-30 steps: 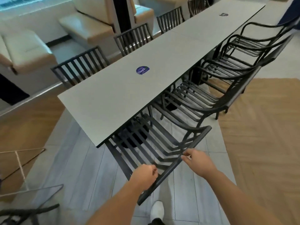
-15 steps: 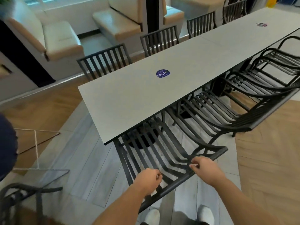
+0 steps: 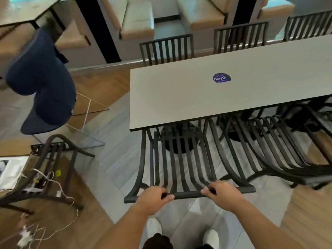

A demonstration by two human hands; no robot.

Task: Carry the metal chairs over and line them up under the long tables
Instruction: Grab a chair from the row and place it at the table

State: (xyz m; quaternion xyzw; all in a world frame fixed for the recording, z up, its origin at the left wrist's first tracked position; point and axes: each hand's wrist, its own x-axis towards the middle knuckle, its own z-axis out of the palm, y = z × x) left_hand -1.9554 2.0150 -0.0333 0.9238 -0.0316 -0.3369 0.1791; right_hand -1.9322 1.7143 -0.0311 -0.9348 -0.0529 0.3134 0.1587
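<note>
We grip the chair's (image 3: pixel 181 159) top rail with both hands, left (image 3: pixel 152 199) and right (image 3: pixel 222 194), its seat tucked under the surface (image 3: pixel 179 90) ahead.

Non-task stuff: beige booth seats (image 3: pixel 136 20) along back wall, dark blue cap (image 3: pixel 45 83) hanging at left over a wire frame (image 3: pixel 89 108), white cords (image 3: pixel 53 186) tangled on wood floor (image 3: pixel 93 83), round purple sticker (image 3: pixel 221 78).
</note>
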